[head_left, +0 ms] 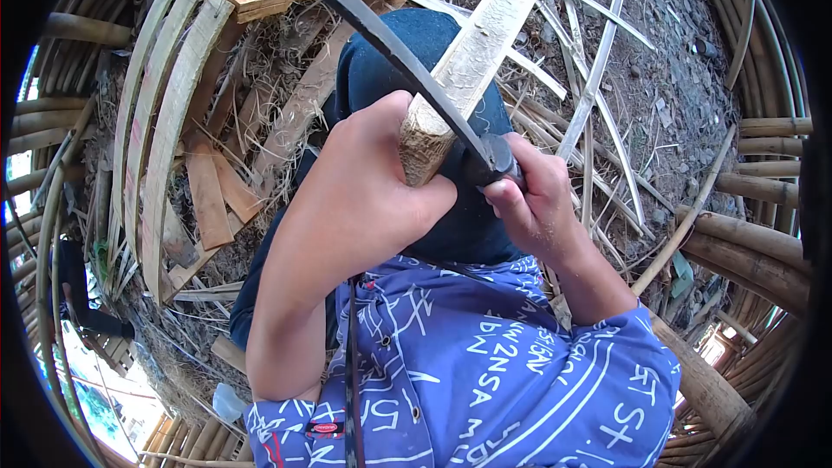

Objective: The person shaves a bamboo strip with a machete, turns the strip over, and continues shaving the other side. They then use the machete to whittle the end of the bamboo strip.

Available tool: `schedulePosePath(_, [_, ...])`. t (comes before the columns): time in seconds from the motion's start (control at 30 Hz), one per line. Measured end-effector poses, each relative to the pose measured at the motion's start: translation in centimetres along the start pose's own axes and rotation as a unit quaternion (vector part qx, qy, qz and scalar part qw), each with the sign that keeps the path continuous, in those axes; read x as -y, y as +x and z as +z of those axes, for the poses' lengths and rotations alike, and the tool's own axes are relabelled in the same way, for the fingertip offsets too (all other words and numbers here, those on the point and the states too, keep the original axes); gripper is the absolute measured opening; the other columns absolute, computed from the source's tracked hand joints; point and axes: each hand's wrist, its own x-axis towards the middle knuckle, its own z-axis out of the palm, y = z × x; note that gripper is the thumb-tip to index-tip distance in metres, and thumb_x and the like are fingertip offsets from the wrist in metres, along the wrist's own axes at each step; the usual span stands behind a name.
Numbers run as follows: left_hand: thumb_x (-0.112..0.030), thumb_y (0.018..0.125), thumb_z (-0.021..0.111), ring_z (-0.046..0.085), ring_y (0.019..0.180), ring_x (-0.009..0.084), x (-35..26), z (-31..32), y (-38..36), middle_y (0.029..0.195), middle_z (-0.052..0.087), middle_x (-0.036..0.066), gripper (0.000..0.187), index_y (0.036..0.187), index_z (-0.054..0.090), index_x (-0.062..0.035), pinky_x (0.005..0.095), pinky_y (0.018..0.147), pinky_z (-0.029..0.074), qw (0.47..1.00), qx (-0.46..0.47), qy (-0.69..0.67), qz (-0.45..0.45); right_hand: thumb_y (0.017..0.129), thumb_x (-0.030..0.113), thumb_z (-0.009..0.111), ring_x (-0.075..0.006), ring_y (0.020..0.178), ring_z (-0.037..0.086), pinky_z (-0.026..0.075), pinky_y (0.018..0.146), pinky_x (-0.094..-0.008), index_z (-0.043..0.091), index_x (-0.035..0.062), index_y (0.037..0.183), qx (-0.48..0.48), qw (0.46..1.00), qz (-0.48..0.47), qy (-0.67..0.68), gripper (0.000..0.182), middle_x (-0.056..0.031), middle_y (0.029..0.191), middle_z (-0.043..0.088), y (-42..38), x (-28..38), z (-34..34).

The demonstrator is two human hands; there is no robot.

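Note:
My left hand [368, 182] is wrapped round the near end of a pale wooden piece [485, 39], whose rough, cut end shows between thumb and fingers. The piece slants up to the right, over my knee. In my right hand [536, 195] is the dark handle of a long blade [377, 35]. The blade runs from the handle to the upper left and lies across the wooden piece just beyond its cut end. The fingers of both hands are closed.
Curved wooden slats [178, 121] stand at the left beside short boards [208, 195]. Thin pale strips [598, 78] and shavings are scattered over the dirt ground [654, 78]. Bamboo poles [750, 243] border the right side. At the far left, part of a person's dark-clothed leg [87, 312] shows.

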Motion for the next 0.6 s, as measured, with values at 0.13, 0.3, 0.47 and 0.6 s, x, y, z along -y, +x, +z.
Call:
schedulePosePath(0.13, [0.003, 0.066, 0.062, 0.058, 0.087, 0.0116, 0.0, 0.0, -0.1, 0.092, 0.064, 0.005, 0.036, 0.102, 0.062, 0.0031, 0.0245, 0.081, 0.044, 0.999, 0.005, -0.022, 0.026, 0.086, 0.029, 0.068, -0.0320, 0.060, 0.060, 0.046, 0.056, -0.0342, 0.058, -0.0011, 0.098, -0.004, 0.999, -0.030, -0.027, 0.033, -0.0145, 0.069, 0.056, 0.3, -0.3, 0.0])
schedulePosePath(0.3, [0.002, 0.067, 0.058, 0.054, 0.084, 0.0073, 0.6, -0.4, -0.4, 0.091, 0.062, 0.002, 0.040, 0.107, 0.059, 0.0038, 0.0216, 0.075, 0.043, 0.999, 0.033, -0.022, -0.028, 0.091, 0.033, 0.063, -0.0211, 0.051, 0.053, 0.042, 0.050, -0.0334, 0.057, 0.0002, 0.089, -0.069, 0.997, 0.026, -0.009, 0.033, -0.0101, 0.060, 0.051, 1.2, -1.4, -0.5])
schedulePosePath(0.47, [-0.002, 0.068, 0.057, 0.051, 0.073, 0.0071, 0.0, -0.2, -0.8, 0.080, 0.061, 0.002, 0.036, 0.103, 0.059, 0.0047, 0.0226, 0.067, 0.044, 0.999, 0.006, 0.005, -0.034, 0.096, 0.044, 0.053, -0.0073, 0.051, 0.047, 0.036, 0.046, -0.0265, 0.059, 0.0020, 0.089, -0.168, 0.983, 0.068, 0.014, 0.043, 0.0012, 0.057, 0.049, 3.9, -5.2, -2.5])
schedulePosePath(0.6, [-0.004, 0.068, 0.060, 0.051, 0.067, 0.0082, -0.3, 0.0, -0.4, 0.072, 0.058, 0.005, 0.029, 0.097, 0.060, 0.0041, 0.0249, 0.062, 0.044, 0.998, -0.006, 0.050, -0.033, 0.096, 0.048, 0.052, -0.0051, 0.050, 0.046, 0.036, 0.046, -0.0237, 0.059, 0.0014, 0.090, -0.171, 0.982, 0.075, 0.032, 0.047, 0.0019, 0.057, 0.049, 3.4, -5.5, -2.5])
